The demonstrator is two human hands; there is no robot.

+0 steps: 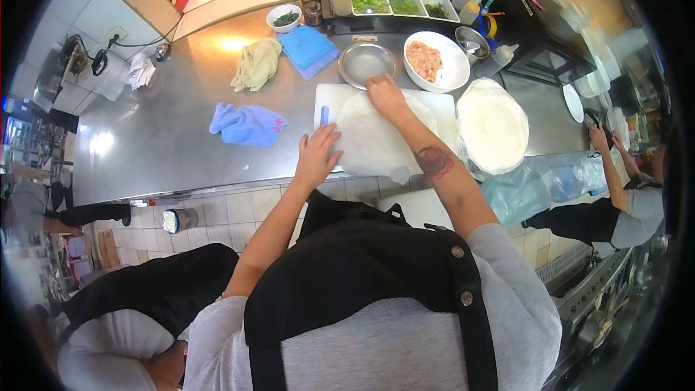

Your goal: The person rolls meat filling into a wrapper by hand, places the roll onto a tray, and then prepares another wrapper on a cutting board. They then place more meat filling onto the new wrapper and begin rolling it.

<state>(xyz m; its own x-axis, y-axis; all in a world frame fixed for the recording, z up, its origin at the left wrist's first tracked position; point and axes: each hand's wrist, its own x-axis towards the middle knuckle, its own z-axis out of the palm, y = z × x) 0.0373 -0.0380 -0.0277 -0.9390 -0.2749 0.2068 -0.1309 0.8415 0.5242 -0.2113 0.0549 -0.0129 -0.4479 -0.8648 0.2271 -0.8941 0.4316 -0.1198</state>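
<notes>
With left hand (317, 156) spread at flat, unfilled wrapper's (376, 137) 9 o'clock, reaches right hand (386, 96), grip unclear, to steel dish (366, 64) at 12, minced meat (423, 60) apart at 1.

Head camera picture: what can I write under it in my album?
Left hand and right hand by a thin white sheet on a board, near a bowl of pink mince.
</notes>
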